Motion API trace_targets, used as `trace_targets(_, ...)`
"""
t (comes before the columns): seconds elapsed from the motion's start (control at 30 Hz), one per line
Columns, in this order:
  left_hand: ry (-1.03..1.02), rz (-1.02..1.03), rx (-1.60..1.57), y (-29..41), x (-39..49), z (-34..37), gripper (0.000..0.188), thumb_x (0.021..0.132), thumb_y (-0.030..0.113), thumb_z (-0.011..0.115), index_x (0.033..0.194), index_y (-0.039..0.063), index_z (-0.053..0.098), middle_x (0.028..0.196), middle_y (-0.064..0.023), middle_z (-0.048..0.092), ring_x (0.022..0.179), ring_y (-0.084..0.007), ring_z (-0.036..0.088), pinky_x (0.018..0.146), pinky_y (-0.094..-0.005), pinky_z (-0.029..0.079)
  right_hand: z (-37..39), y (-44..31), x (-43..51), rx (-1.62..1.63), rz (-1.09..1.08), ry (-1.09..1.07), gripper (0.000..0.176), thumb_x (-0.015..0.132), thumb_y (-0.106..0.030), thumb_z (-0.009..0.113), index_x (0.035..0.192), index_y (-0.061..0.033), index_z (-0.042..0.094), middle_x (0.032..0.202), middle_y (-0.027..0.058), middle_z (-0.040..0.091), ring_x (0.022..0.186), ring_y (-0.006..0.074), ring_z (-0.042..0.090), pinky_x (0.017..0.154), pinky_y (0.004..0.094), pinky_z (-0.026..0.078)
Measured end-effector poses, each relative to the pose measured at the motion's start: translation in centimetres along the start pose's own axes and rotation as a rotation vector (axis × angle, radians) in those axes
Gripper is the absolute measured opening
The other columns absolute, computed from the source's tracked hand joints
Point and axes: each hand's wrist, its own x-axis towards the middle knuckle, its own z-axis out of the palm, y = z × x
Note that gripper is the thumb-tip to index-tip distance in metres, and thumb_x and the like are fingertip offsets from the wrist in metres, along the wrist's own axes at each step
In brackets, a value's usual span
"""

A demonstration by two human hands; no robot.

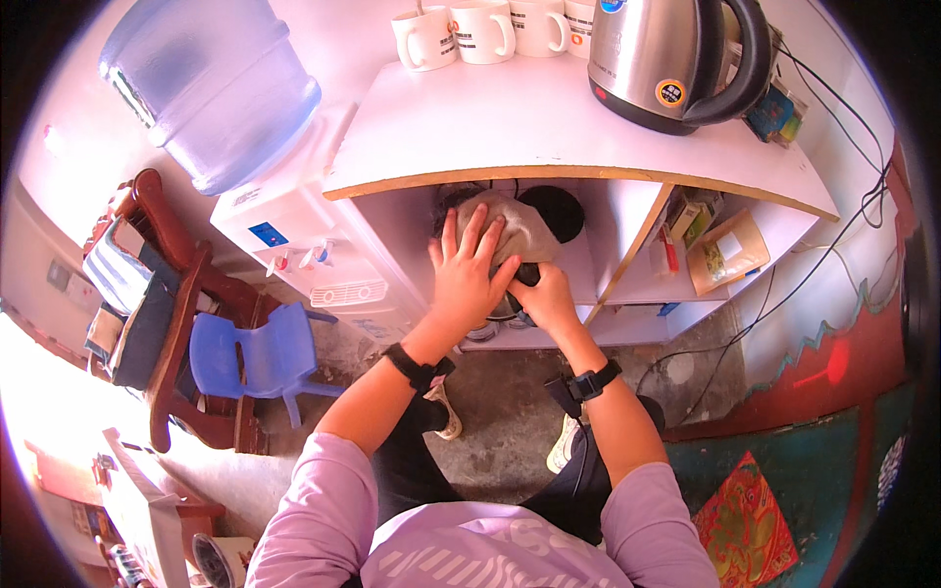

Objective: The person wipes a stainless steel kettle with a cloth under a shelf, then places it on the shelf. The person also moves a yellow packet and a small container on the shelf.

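My left hand (468, 268) presses with spread fingers on a beige cloth (526, 224) inside the left compartment of a white cabinet (507, 128). Partly under that cloth is a shiny vessel (504, 309), perhaps a kettle or pot; most of it is hidden by the cloth and my hands. My right hand (545, 298) is closed around the vessel's black handle (528, 273). Behind the cloth, a round black disc (560, 209) shows in the compartment. A dark object beside the cloth's left edge is too covered to name.
An electric kettle (647, 66) and several white mugs (481, 33) stand on the cabinet top. To the left are a water dispenser (294, 250) with a large bottle (213, 88) and a blue plastic chair (276, 349). Packets (728, 250) fill the right compartment; black cables (801, 283) hang beyond.
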Motion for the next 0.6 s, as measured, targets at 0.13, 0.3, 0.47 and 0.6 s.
trace_targets(0.13, -0.005, 0.091, -0.029, -1.5, 0.7, 0.3, 0.054, 0.094, 0.042, 0.064, 0.137, 0.008, 0.060, 0.148, -0.0149, 0.051, 0.140, -0.0431, 0.039, 0.115, -0.0550, 0.031, 0.4, 0.9, 0.4, 0.015, -0.047, 0.033, 0.042, 0.082, -0.026, 0.076, 0.109, 0.0049, 0.068, 0.099, 0.0270, 0.072, 0.097, 0.0414, 0.070, 0.081, 0.0439, 0.055)
trace_targets(0.3, -0.078, 0.108, -0.057, -2.7, 4.3, 1.8, 0.057, 0.088, 0.045, 0.067, 0.132, 0.010, 0.065, 0.138, -0.0126, 0.060, 0.129, -0.0390, 0.053, 0.110, -0.0491, 0.040, 0.7, 1.7, 0.9, 0.071, -0.051, 0.038, 0.041, 0.079, -0.022, 0.075, 0.109, 0.0049, 0.066, 0.096, 0.0238, 0.072, 0.092, 0.0378, 0.071, 0.081, 0.0420, 0.055)
trace_targets(0.47, -0.276, 0.007, -0.129, -3.9, 6.6, 2.6, 0.059, 0.082, 0.053, 0.071, 0.127, 0.015, 0.069, 0.133, -0.0119, 0.064, 0.125, -0.0377, 0.057, 0.104, -0.0453, 0.049, 0.6, 1.5, 0.9, 0.040, 0.025, 0.011, 0.038, 0.079, -0.022, 0.073, 0.105, 0.0040, 0.065, 0.093, 0.0236, 0.072, 0.090, 0.0378, 0.072, 0.079, 0.0420, 0.055)
trace_targets(0.6, -0.436, -0.100, -0.259, -5.0, 8.5, 2.7, 0.065, 0.076, 0.056, 0.071, 0.125, 0.015, 0.071, 0.131, -0.0109, 0.066, 0.124, -0.0366, 0.057, 0.104, -0.0409, 0.049, 0.7, 1.5, 0.7, 0.039, -0.064, 0.058, 0.039, 0.079, -0.023, 0.073, 0.105, 0.0039, 0.064, 0.092, 0.0235, 0.072, 0.089, 0.0381, 0.072, 0.079, 0.0420, 0.055)
